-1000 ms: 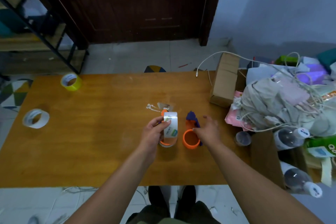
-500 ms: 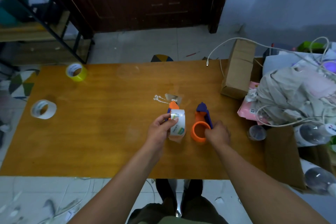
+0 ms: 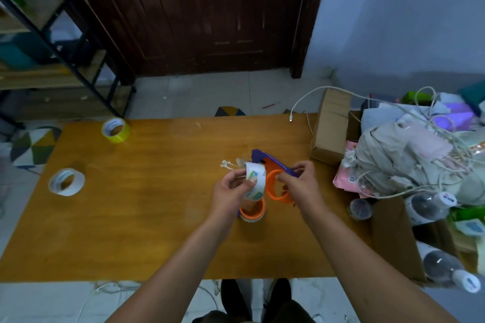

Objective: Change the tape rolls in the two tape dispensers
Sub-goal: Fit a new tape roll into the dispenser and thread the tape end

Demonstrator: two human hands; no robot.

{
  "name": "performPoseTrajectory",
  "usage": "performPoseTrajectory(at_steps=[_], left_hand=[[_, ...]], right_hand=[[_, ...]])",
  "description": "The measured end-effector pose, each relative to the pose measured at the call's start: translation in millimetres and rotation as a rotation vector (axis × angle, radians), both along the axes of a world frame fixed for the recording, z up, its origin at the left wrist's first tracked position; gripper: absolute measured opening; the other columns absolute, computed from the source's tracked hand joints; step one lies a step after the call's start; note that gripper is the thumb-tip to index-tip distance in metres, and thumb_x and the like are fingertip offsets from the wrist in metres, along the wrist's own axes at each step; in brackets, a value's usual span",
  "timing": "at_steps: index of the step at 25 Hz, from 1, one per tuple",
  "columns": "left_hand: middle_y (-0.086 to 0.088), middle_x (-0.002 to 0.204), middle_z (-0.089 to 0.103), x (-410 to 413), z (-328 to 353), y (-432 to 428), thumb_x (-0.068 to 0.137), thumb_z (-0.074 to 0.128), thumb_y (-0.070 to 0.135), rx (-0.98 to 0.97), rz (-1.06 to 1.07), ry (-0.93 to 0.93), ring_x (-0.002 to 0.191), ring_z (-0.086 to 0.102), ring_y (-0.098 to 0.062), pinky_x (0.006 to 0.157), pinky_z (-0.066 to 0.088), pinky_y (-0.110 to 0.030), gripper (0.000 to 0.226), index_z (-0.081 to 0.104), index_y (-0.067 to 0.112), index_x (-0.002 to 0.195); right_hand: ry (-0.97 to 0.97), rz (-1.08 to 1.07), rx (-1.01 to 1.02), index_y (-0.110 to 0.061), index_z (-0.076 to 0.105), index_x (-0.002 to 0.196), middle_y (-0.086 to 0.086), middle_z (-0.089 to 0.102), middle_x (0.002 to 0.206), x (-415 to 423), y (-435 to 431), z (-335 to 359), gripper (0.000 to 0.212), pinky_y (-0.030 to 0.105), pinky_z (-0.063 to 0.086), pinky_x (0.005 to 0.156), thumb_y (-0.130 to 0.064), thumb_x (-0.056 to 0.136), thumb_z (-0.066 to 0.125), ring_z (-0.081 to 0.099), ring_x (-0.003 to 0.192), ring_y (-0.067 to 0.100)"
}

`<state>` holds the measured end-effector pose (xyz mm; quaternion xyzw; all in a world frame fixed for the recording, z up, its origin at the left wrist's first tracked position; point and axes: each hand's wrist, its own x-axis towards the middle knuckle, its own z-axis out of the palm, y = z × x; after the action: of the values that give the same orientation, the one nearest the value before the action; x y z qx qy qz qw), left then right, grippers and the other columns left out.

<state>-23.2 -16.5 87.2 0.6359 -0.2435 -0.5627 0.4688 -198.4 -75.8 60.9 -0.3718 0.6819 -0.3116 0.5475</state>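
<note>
A single head-worn wide-angle view looks forward and down from close above the wooden bench (image 3: 147,217), facing a dark door (image 3: 210,13) beyond its far edge.

Cluttered room in a home, dark panelled wooden door (image 3: 210,13) at 12 o'clock, tiled floor (image 3: 199,94), black metal shelving (image 3: 52,42) at 10 o'clock, wooden surface (image 3: 157,217), heap of cables, bottles and cardboard boxes (image 3: 409,155) at 3 o'clock
</note>
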Motion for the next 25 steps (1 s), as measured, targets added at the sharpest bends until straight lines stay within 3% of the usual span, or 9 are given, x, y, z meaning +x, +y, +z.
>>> performPoseTrajectory(at_steps=[3, 7, 13, 17, 22, 25], left_hand=[[0.005, 0.092, 0.083, -1, 20, 0, 0.097, 0.075, 0.002, -0.123, -0.01, -0.01, 0.079, 0.078, 0.001, 0.065, 0.057, -0.013, 0.022, 0.074, 0.011, 0.116], [0.006, 0.094, 0.085, 4, 42, 3, 0.097, 0.075, 0.006, -0.24, 0.005, -0.009, 0.085, 0.079, -0.004, 0.068, 0.059, -0.016, 0.024, 0.074, 0.009, 0.121], [-0.005, 0.106, 0.083, 3, 59, 5, 0.096, 0.077, 0.008, -0.312, -0.019, -0.104, 0.092, 0.079, -0.01, 0.075, 0.063, -0.022, 0.025, 0.075, 0.011, 0.121], [0.002, 0.102, 0.082, 0, 60, 6, 0.097, 0.077, 0.01, -0.36, -0.082, -0.264, 0.096, 0.078, -0.014, 0.078, 0.063, -0.026, 0.023, 0.078, 0.02, 0.118], [0.017, 0.097, 0.08, -2, 66, 7, 0.097, 0.077, 0.016, -0.389, -0.127, -0.415, 0.091, 0.073, 0.0, 0.072, 0.054, -0.011, 0.024, 0.077, 0.03, 0.116], [0.016, 0.098, 0.078, 0, 70, 5, 0.098, 0.076, 0.02, -0.404, -0.181, -0.501, 0.095, 0.072, 0.0, 0.075, 0.054, -0.011, 0.024, 0.074, 0.04, 0.112]], right_hand=[[-0.218, -0.038, -0.078, -0.028, 0.053, 0.126, 0.004, 0.062, 0.117, 14, 4, 38, 0.061, 0.026, 0.06, 0.061, -0.015, 0.079, 0.088, 0.073, 0.098, 0.025], [-0.472, -0.095, -0.102, -0.021, 0.052, 0.138, 0.014, 0.068, 0.127, 23, 12, 64, 0.067, 0.044, 0.061, 0.081, -0.005, 0.081, 0.085, 0.072, 0.108, 0.034], [-0.876, -0.291, -0.035, -0.016, 0.051, 0.145, 0.022, 0.07, 0.124, 24, 21, 74, 0.042, 0.046, 0.06, 0.082, -0.01, 0.104, 0.053, 0.072, 0.102, 0.034], [-1.023, -0.387, 0.07, -0.012, 0.047, 0.152, 0.027, 0.064, 0.139, 27, 27, 69, 0.047, 0.05, 0.056, 0.096, -0.008, 0.105, 0.046, 0.064, 0.125, 0.042], [-1.14, -0.355, 0.123, -0.004, 0.055, 0.147, 0.029, 0.062, 0.144, 30, 33, 63, 0.055, 0.05, 0.043, 0.118, -0.006, 0.092, 0.056, 0.057, 0.136, 0.043], [-1.143, -0.308, 0.138, -0.005, 0.056, 0.147, 0.029, 0.062, 0.145, 32, 34, 65, 0.045, 0.05, 0.038, 0.123, -0.008, 0.102, 0.048, 0.054, 0.14, 0.043]])
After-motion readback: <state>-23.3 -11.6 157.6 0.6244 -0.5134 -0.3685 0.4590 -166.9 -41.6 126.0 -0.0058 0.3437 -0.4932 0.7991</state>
